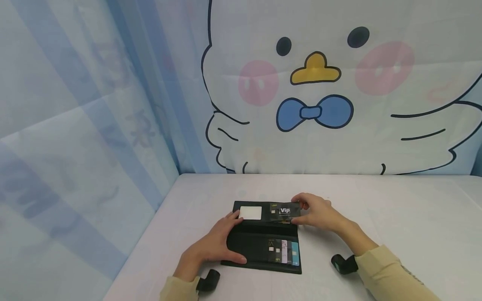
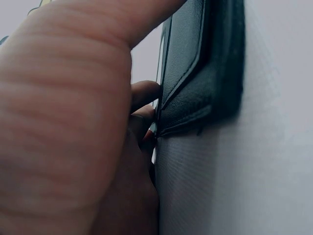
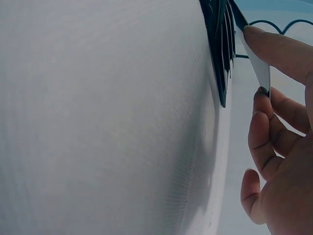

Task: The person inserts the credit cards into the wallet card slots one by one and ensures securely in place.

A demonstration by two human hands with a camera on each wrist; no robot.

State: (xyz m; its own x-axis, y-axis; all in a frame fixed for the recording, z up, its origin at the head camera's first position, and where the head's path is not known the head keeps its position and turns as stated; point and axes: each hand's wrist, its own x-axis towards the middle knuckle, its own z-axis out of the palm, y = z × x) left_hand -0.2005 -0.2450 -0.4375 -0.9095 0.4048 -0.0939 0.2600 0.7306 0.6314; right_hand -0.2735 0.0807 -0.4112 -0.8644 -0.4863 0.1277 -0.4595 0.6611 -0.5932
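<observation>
A black card wallet (image 1: 252, 241) lies unfolded on the table, its two panels one above the other in the head view. My left hand (image 1: 215, 241) rests across its left side, fingertips on the upper panel and thumb on the lower one. At the upper right, my right hand (image 1: 318, 214) pinches a black card (image 1: 276, 212) marked "Vip" by its right end, thumb at one edge and fingers at the other. The right wrist view has this card (image 3: 259, 68) tilted up from the wallet. Several overlapping cards (image 1: 284, 251) sit in the lower panel's slots.
A white rectangle (image 1: 250, 212) shows on the upper panel's left part. The white table (image 1: 395, 217) ends at a cloth backdrop (image 1: 320, 150) with a cartoon bird. A blue curtain (image 1: 94, 125) hangs on the left. A black wrist camera (image 1: 344, 264) is strapped beside the right sleeve.
</observation>
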